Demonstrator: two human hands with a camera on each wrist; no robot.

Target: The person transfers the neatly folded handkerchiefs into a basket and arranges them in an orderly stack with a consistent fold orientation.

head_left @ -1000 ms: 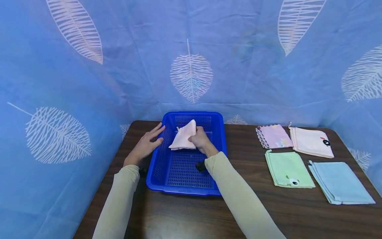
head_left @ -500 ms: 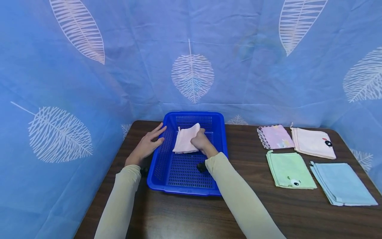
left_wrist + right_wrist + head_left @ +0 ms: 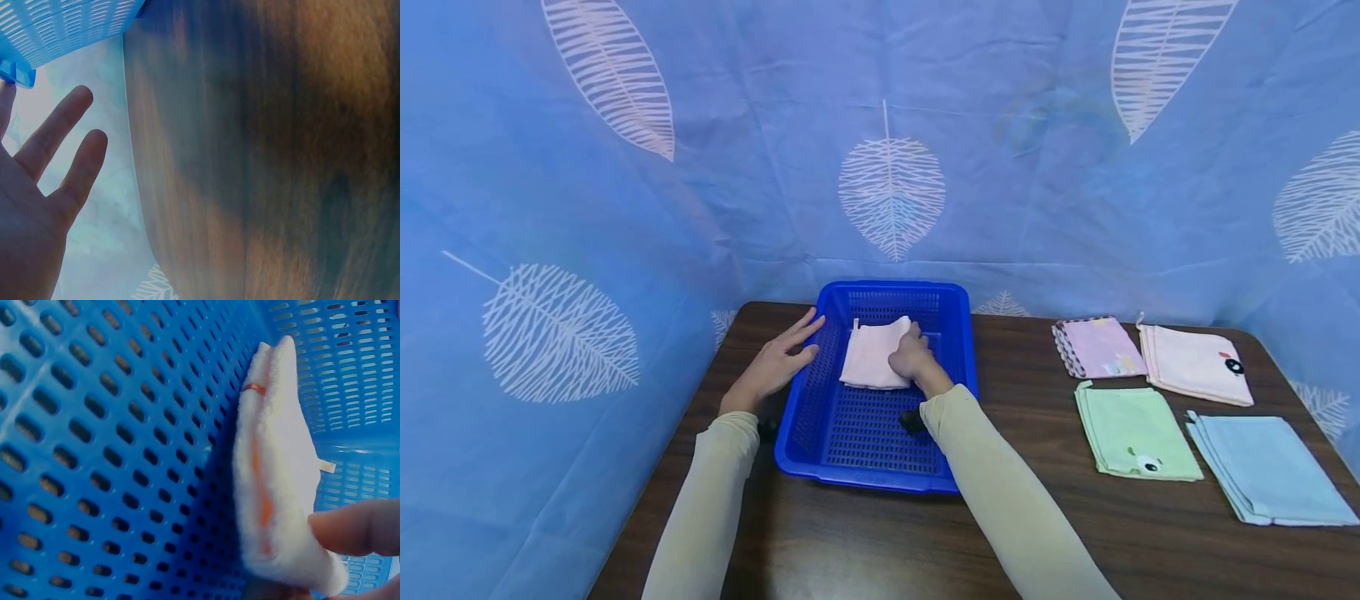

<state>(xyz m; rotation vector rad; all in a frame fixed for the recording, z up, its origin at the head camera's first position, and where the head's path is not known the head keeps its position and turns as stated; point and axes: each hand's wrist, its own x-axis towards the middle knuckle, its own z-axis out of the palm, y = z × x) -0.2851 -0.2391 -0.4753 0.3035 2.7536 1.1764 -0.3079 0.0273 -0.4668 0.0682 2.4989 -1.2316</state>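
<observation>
Right hand, pinching pink cloth; left hand, spread, touching basket

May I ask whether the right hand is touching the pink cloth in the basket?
Touching: the right wrist view shows the right hand gripping the pink cloth, a fingertip against its side.

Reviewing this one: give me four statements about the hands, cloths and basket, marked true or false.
1. The right hand holds a folded pale pink cloth inside the blue basket. True.
2. Both hands hold cloths. False: the left hand holds none.
3. Every cloth lies in the basket. False: the light blue cloth, for one, lies on the table.
4. The green cloth lies nearer the person than the purple cloth. True.
</observation>
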